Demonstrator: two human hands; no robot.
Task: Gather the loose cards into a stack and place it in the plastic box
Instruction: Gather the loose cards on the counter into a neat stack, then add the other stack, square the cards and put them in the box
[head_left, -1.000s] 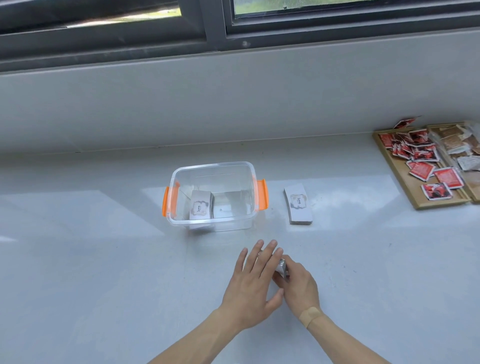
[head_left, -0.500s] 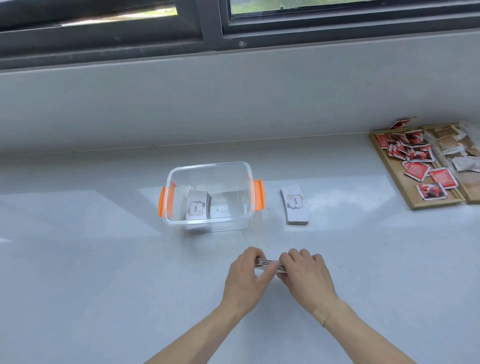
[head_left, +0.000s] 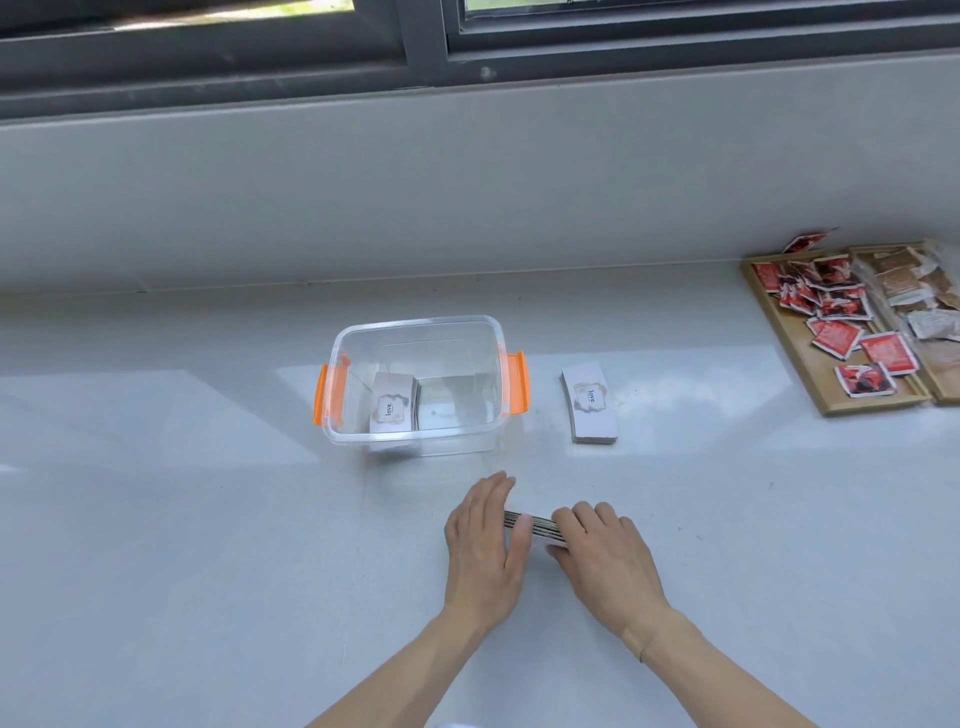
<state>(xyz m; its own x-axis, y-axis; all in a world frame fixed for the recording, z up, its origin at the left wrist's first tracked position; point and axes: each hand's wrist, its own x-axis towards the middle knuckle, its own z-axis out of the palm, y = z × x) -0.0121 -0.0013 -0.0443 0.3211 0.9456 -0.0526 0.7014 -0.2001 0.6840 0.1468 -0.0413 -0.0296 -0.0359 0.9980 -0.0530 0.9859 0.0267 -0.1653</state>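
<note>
A stack of cards (head_left: 535, 526) stands on edge on the grey counter, squeezed between both hands. My left hand (head_left: 485, 540) presses its left end with flat fingers; my right hand (head_left: 605, 551) grips the right end. The clear plastic box (head_left: 421, 384) with orange latches sits beyond my hands, with one white card stack (head_left: 393, 402) marked "love" lying inside at its left. Another white card stack (head_left: 589, 402) lies on the counter just right of the box.
A wooden tray (head_left: 831, 379) with several red and brown sachets sits at the far right. A grey wall and a dark window frame (head_left: 426, 47) rise behind the counter.
The hands have drawn apart along the cards: the left hand flattened against the left end, the right hand shifted right, and the stack's edge now shows between them.
</note>
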